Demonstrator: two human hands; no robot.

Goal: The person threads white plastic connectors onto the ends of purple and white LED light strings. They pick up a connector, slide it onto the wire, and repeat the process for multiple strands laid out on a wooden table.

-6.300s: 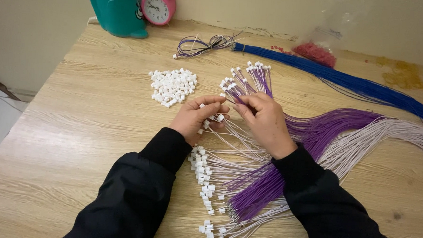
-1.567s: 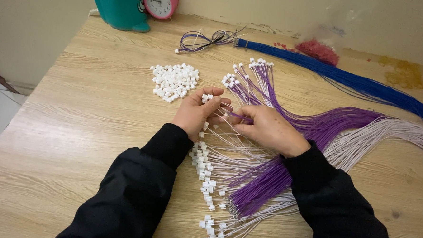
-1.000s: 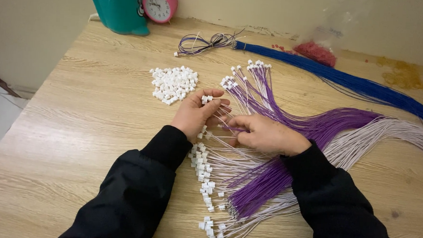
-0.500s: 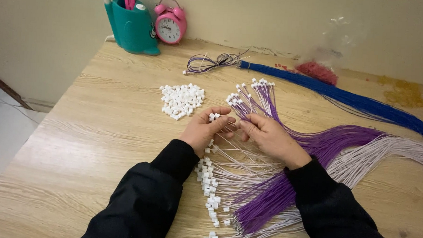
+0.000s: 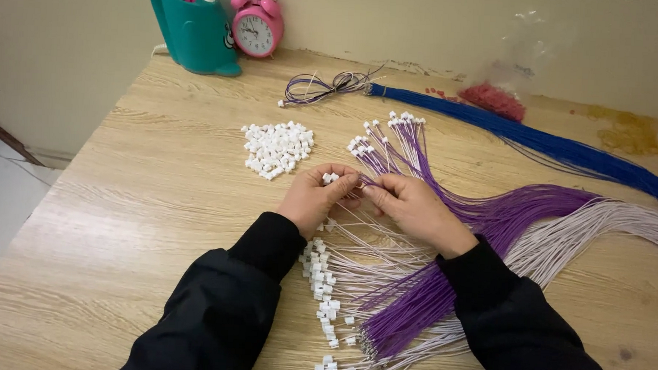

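Observation:
My left hand [image 5: 315,199] pinches small white plastic connectors [image 5: 331,178] between thumb and fingers. My right hand [image 5: 415,209] meets it fingertip to fingertip, pinching a thin wire end [image 5: 365,185] at the connectors. Under both hands lies a fan of purple wires [image 5: 490,214] and white wires [image 5: 385,254], many tipped with white connectors [image 5: 323,281]. A loose pile of white connectors [image 5: 277,147] sits just beyond my left hand.
A bundle of blue wires [image 5: 538,139] runs along the far right. A small looped wire bunch [image 5: 320,87], a teal holder [image 5: 194,25] and a pink alarm clock [image 5: 256,25] stand at the back. Red bits [image 5: 494,100] lie by the wall. The table's left edge [image 5: 48,187] drops to floor.
The view has tilted up, showing more of the back wall, the holder and the clock. My hands stay together over the wires, fingertips working at a connector.

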